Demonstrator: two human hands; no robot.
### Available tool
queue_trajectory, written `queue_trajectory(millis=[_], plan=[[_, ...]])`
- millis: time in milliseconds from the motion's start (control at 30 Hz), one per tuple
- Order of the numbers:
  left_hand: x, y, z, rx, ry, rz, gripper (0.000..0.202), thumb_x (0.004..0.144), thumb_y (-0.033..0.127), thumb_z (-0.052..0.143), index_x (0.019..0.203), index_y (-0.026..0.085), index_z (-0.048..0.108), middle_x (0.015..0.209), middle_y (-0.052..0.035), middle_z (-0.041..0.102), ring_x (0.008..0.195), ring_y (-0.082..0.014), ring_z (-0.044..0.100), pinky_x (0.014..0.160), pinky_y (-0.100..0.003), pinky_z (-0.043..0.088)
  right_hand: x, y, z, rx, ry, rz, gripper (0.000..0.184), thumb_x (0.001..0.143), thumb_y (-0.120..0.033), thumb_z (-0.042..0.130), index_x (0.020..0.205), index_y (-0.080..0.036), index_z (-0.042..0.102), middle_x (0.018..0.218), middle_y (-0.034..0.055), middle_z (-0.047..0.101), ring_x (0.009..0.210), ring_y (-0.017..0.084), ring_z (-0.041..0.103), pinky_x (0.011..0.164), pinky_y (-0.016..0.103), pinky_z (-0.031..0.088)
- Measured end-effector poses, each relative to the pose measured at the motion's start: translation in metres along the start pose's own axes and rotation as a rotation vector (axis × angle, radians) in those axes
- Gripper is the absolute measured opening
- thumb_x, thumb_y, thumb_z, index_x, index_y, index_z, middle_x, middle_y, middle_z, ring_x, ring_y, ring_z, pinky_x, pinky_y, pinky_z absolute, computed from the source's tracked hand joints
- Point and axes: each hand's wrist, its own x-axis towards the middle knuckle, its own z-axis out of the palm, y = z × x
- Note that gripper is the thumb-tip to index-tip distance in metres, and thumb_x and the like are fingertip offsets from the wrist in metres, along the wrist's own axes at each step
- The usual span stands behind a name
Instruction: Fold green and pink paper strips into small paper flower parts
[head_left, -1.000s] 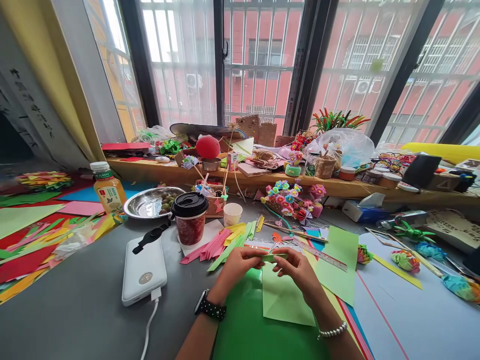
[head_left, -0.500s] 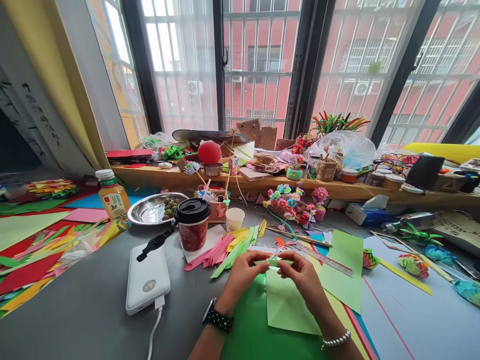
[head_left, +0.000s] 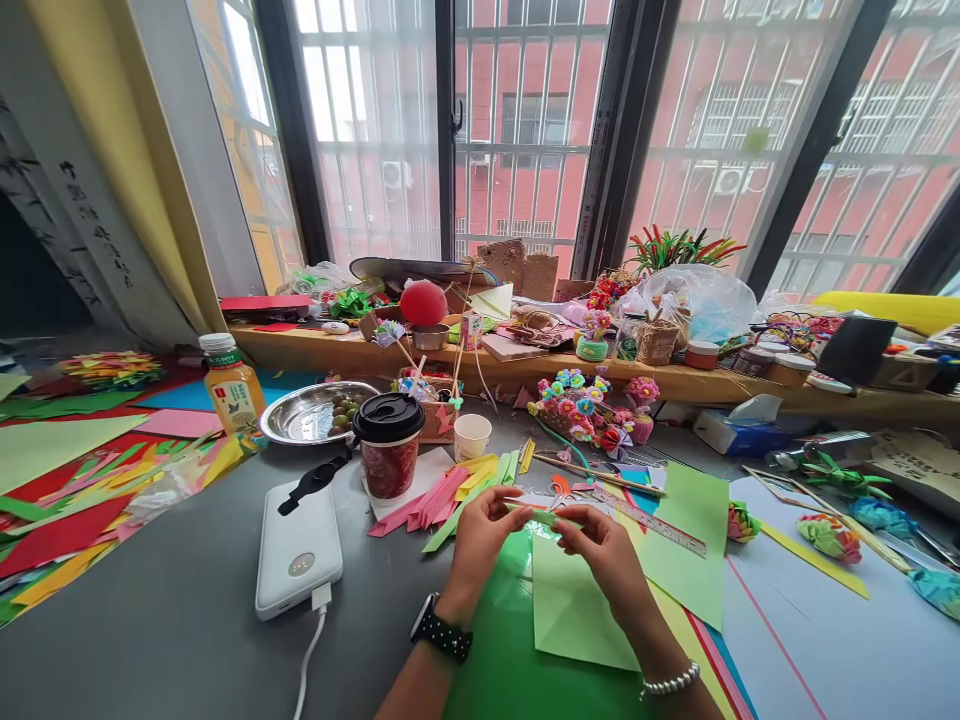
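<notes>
Between my two hands is a small strip of green paper (head_left: pixel 545 517), pinched at both ends. My left hand (head_left: pixel 482 545) grips its left end, thumb against fingers, with a watch on the wrist. Its right end is in the closed fingertips of my right hand (head_left: pixel 600 550), which has a beaded bracelet at the wrist. Below the hands lies a light green paper sheet (head_left: pixel 577 615) on a shiny dark green surface (head_left: pixel 491 650). Folded pink strips (head_left: pixel 435 503) and green and yellow ones lie left of my left hand. Scissors (head_left: pixel 559 490) rest just beyond the fingertips.
A lidded cup (head_left: pixel 388 460) and a paper cup (head_left: pixel 472 438) stand beyond the strips. Further left are a white power bank (head_left: pixel 298 550), a metal plate (head_left: pixel 289 420) of fruit and a juice bottle (head_left: pixel 231 390). At right lie a ruler (head_left: pixel 660 525) and paper flowers (head_left: pixel 829 538).
The green strip between my hands has turned so more of its flat face shows. Both hands stay almost in place, and the camera view has shifted slightly.
</notes>
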Motion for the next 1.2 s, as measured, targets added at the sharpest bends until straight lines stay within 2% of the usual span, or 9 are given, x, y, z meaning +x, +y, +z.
queue_trajectory(millis=[167,300,467,567,667,733,900,1100,1200], plan=[[-0.0002,0.0002,0.0000,0.031,-0.002,0.016,0.030,0.054,0.029,0.070,0.077,0.013,0.059,0.063,-0.0021,0.063,0.059,-0.0145,0.057,0.056,-0.025,0.045,-0.0003,-0.0010,0.0017,-0.050,0.002,-0.044,0.029,0.065,-0.041,0.063,0.079,-0.015,0.061,0.072,0.0058,0.065,0.062,0.018,0.060,0.056,0.029,0.050],[-0.0004,0.0007,-0.0010,0.077,-0.028,0.010,0.023,0.058,0.031,0.067,0.071,0.013,0.061,0.066,-0.0022,0.061,0.061,-0.0137,0.056,0.053,-0.023,0.044,-0.0025,-0.0045,0.0032,-0.228,-0.017,-0.216,0.024,0.069,-0.037,0.060,0.084,-0.018,0.063,0.088,0.0074,0.063,0.075,0.020,0.059,0.062,0.030,0.052],[-0.0018,0.0035,-0.0015,0.064,-0.077,-0.039,0.022,0.059,0.031,0.066,0.071,0.013,0.063,0.070,-0.0030,0.061,0.065,-0.0141,0.056,0.056,-0.022,0.044,-0.0046,-0.0054,0.0039,-0.331,-0.027,-0.370,0.019,0.073,-0.034,0.057,0.085,-0.021,0.065,0.084,0.0063,0.063,0.077,0.020,0.059,0.064,0.030,0.052],[-0.0016,0.0056,-0.0027,0.076,-0.136,-0.029,0.024,0.060,0.033,0.066,0.072,0.013,0.065,0.072,-0.0050,0.063,0.068,-0.0156,0.056,0.061,-0.024,0.044,-0.0048,-0.0051,0.0027,-0.354,-0.010,-0.367,0.019,0.075,-0.034,0.056,0.083,-0.022,0.067,0.080,0.0059,0.065,0.072,0.020,0.060,0.064,0.031,0.051],[0.0001,0.0058,-0.0051,0.152,-0.221,0.055,0.023,0.059,0.034,0.066,0.072,0.014,0.068,0.079,-0.0073,0.066,0.072,-0.0171,0.057,0.064,-0.025,0.044,-0.0040,-0.0049,0.0011,-0.332,-0.015,-0.323,0.022,0.074,-0.039,0.055,0.077,-0.021,0.068,0.074,0.0057,0.066,0.065,0.019,0.060,0.059,0.029,0.050],[0.0012,0.0052,-0.0067,0.184,-0.238,0.090,0.021,0.059,0.033,0.067,0.070,0.015,0.069,0.078,-0.0069,0.066,0.070,-0.0168,0.057,0.062,-0.025,0.045,-0.0033,-0.0047,0.0001,-0.296,-0.033,-0.279,0.025,0.073,-0.042,0.056,0.073,-0.020,0.068,0.071,0.0059,0.066,0.060,0.018,0.059,0.055,0.028,0.049],[0.0012,0.0063,-0.0078,0.157,-0.169,0.061,0.021,0.059,0.034,0.066,0.069,0.015,0.069,0.066,-0.0042,0.066,0.057,-0.0145,0.057,0.058,-0.025,0.045,-0.0030,-0.0049,-0.0017,-0.182,-0.003,-0.184,0.029,0.068,-0.045,0.060,0.075,-0.017,0.067,0.069,0.0059,0.066,0.057,0.017,0.058,0.054,0.027,0.048],[0.0010,0.0092,-0.0083,0.095,-0.154,-0.002,0.021,0.055,0.031,0.069,0.067,0.014,0.067,0.065,-0.0039,0.066,0.060,-0.0153,0.059,0.062,-0.027,0.047,-0.0034,-0.0048,-0.0027,-0.135,0.028,-0.157,0.028,0.066,-0.044,0.062,0.072,-0.017,0.067,0.064,0.0053,0.064,0.054,0.016,0.056,0.051,0.026,0.047],[0.0011,0.0094,-0.0088,0.097,-0.159,0.020,0.020,0.057,0.030,0.068,0.067,0.013,0.066,0.066,-0.0040,0.065,0.062,-0.0152,0.058,0.063,-0.027,0.046,-0.0033,-0.0049,-0.0024,-0.123,0.036,-0.136,0.028,0.066,-0.044,0.062,0.071,-0.016,0.067,0.063,0.0052,0.064,0.053,0.016,0.056,0.052,0.027,0.047]])
